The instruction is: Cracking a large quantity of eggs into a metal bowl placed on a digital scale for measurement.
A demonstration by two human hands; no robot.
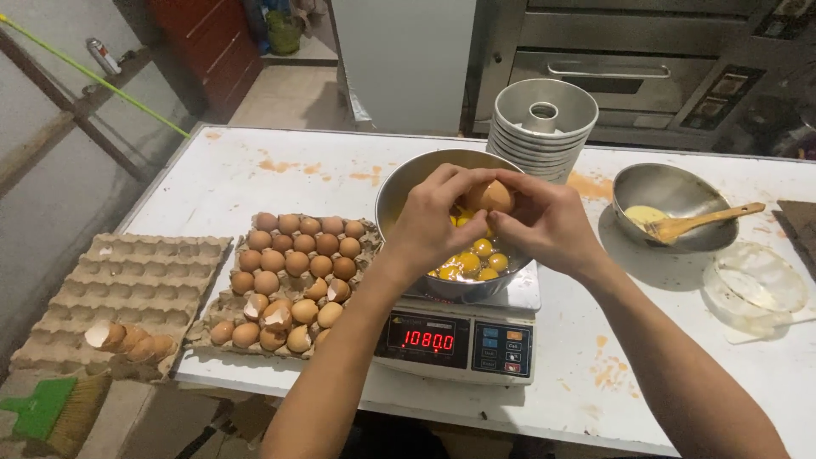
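Behind the white table (255,174) I see a steel oven (629,59) and a pale cabinet (404,59); the floor at the left is grey concrete. On the table, the biggest thing is the tray of brown eggs (293,280) near the front edge, left of the middle, with some broken shells lying among the whole eggs. Beside it, at the front left corner, is an empty egg tray (127,280) that carries a row of stacked shells (127,340). At the front edge in the middle stands a digital scale (459,340) with a red display, and a steel mixing bowl (408,183) sits on it, holding many yolks (472,259). At the back edge I see a stack of ring cake pans (544,119). Toward the right edge is a smaller steel bowl (671,191) with a wooden spoon (701,223) resting in it, and near it a clear plastic piece (756,285).

Both hands are over the mixing bowl. My left hand (425,225) and my right hand (552,225) grasp together one brown egg (491,197), fingertips pressed on its shell, directly above the yolks.
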